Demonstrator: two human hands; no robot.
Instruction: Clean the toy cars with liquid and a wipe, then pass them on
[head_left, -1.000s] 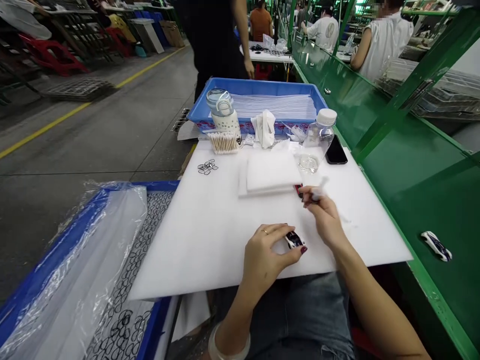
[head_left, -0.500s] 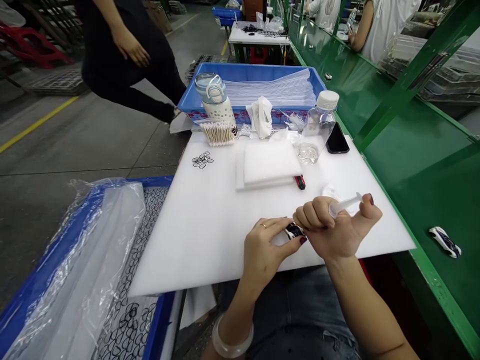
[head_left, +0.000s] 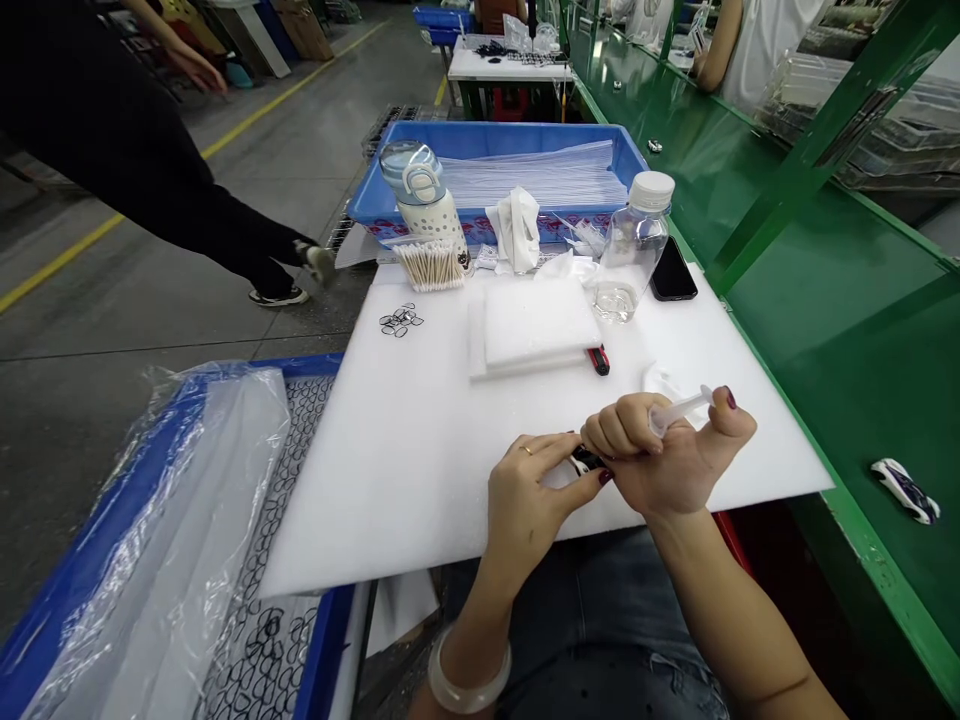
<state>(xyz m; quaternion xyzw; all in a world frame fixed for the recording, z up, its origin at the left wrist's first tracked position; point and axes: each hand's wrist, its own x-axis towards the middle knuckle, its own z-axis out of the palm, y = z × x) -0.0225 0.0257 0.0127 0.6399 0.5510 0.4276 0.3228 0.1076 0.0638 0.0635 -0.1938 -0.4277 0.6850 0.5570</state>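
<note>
My left hand (head_left: 529, 495) pinches a small dark-and-white toy car (head_left: 583, 462) against the white board (head_left: 420, 450). My right hand (head_left: 664, 455) is curled round a clear plastic syringe (head_left: 679, 410), thumb at its rear end, tip pointing down at the car. Both hands touch each other over the car, near the board's front edge.
On the board lie a white foam pad (head_left: 536, 325), a small red object (head_left: 598, 360), black rings (head_left: 400, 320), cotton swabs (head_left: 429, 267), a clear bottle (head_left: 636, 250) and a phone (head_left: 672, 272). A blue tray (head_left: 495, 140) stands behind. Another toy car (head_left: 906, 490) rests on the green conveyor. A person walks past at left.
My right hand came back from beside the foam pad with the syringe and set its tip on the car. The person in black has walked left across the floor.
</note>
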